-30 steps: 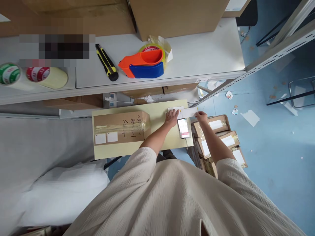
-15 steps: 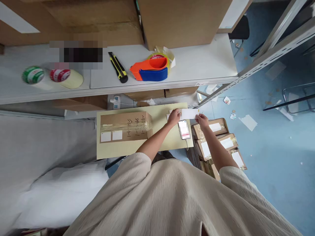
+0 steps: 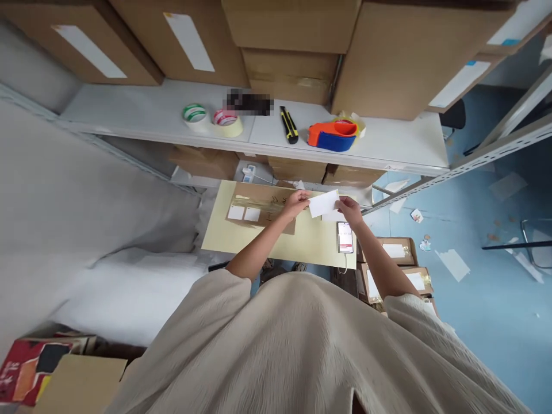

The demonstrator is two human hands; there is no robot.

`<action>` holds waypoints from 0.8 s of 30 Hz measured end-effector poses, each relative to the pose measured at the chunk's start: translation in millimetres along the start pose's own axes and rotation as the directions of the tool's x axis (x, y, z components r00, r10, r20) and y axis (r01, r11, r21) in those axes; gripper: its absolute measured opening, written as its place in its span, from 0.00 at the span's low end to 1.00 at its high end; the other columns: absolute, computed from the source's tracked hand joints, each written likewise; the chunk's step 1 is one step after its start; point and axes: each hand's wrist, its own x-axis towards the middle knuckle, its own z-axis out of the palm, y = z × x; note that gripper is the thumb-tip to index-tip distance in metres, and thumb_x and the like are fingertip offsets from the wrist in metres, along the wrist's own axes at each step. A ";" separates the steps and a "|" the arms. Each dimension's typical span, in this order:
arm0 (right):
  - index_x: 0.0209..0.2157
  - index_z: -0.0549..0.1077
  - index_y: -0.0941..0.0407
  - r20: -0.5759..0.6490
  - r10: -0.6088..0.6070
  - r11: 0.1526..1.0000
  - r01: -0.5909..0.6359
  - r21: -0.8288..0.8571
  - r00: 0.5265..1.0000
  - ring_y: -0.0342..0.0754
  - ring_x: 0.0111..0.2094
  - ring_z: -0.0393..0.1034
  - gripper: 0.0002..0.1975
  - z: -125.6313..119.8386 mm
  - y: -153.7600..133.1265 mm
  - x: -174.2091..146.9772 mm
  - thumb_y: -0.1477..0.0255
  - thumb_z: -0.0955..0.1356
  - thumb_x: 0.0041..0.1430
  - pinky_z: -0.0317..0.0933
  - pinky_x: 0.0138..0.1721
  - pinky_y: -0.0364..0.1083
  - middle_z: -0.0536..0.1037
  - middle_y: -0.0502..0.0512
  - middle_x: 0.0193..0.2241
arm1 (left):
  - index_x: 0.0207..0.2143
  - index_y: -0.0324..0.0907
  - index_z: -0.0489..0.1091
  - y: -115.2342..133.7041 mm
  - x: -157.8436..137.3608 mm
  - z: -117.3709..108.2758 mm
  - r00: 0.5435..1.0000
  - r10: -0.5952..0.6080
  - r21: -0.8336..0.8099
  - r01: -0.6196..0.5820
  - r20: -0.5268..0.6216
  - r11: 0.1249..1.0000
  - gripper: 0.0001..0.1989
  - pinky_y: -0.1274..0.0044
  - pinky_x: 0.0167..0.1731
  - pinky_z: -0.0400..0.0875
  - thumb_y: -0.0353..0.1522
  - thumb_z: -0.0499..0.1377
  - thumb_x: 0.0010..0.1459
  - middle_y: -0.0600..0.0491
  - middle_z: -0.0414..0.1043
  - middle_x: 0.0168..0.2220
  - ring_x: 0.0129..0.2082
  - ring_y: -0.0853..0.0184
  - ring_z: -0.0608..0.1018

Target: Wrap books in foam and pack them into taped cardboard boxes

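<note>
A blank-looking white paper label (image 3: 323, 203) hangs tilted between my two hands, above the pale yellow tabletop (image 3: 276, 250). My right hand (image 3: 350, 210) pinches its right end between thumb and fingers. At the label's left edge is my left hand (image 3: 295, 204), fingers partly stretched and apart; whether they touch the paper is hard to tell. Beneath the left forearm lies a taped cardboard box (image 3: 241, 199) with handwriting and two white labels (image 3: 244, 213) on it. A phone (image 3: 345, 237) with a lit screen and a cable rests below my right hand. More white paper lies under the held label.
On the shelf (image 3: 164, 118) behind stand an orange-and-blue tape dispenser (image 3: 332, 137), a yellow-black utility knife (image 3: 288, 125) and two tape rolls (image 3: 227, 122). Large cartons (image 3: 293, 75) line its back. Labelled boxes (image 3: 394, 250) are stacked right of the table; paper scraps (image 3: 452, 263) litter the floor.
The view has shifted left. Both hands and the label have moved left relative to the phone and closer to the box. The label now tilts, and my left fingers have loosened at its edge.
</note>
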 end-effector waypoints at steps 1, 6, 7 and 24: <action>0.42 0.78 0.51 -0.027 -0.078 0.995 0.076 -0.067 0.997 0.53 0.41 0.78 0.22 11.9 -9.3 -2.2 0.49 0.77 0.55 0.76 0.45 0.54 0.83 0.55 0.39 | 0.42 0.43 0.77 1.7 -7.0 -12.4 1.000 0.004 -0.009 -0.004 -0.010 1.000 0.14 0.74 0.36 0.78 0.27 0.73 0.53 0.54 0.80 0.34 0.33 0.66 0.82; 0.47 0.80 0.52 0.143 -0.376 0.888 0.400 -0.227 0.916 0.55 0.42 0.79 0.16 85.3 -60.0 -28.3 0.55 0.72 0.65 0.77 0.49 0.55 0.85 0.60 0.43 | 0.44 0.44 0.77 5.4 -33.5 -62.2 0.990 0.094 -0.092 -0.104 -0.100 0.990 0.16 0.75 0.35 0.79 0.29 0.75 0.53 0.54 0.80 0.35 0.33 0.67 0.81; 0.47 0.80 0.52 0.220 -0.379 0.880 0.424 -0.213 0.899 0.54 0.40 0.79 0.15 101.7 -68.5 -35.0 0.57 0.71 0.66 0.77 0.48 0.55 0.85 0.58 0.41 | 0.44 0.44 0.77 6.1 -37.4 -69.8 0.989 0.108 -0.107 -0.119 -0.104 0.987 0.17 0.74 0.36 0.80 0.30 0.75 0.53 0.54 0.80 0.35 0.33 0.66 0.81; 0.42 0.82 0.51 0.372 -0.367 0.811 0.489 -0.320 0.852 0.54 0.41 0.83 0.07 218.0 -106.5 -76.0 0.65 0.71 0.67 0.78 0.50 0.55 0.88 0.58 0.44 | 0.45 0.44 0.75 8.6 -61.2 -167.5 0.994 0.104 -0.256 -0.110 -0.036 0.960 0.20 0.69 0.45 0.83 0.33 0.78 0.54 0.52 0.83 0.37 0.38 0.64 0.85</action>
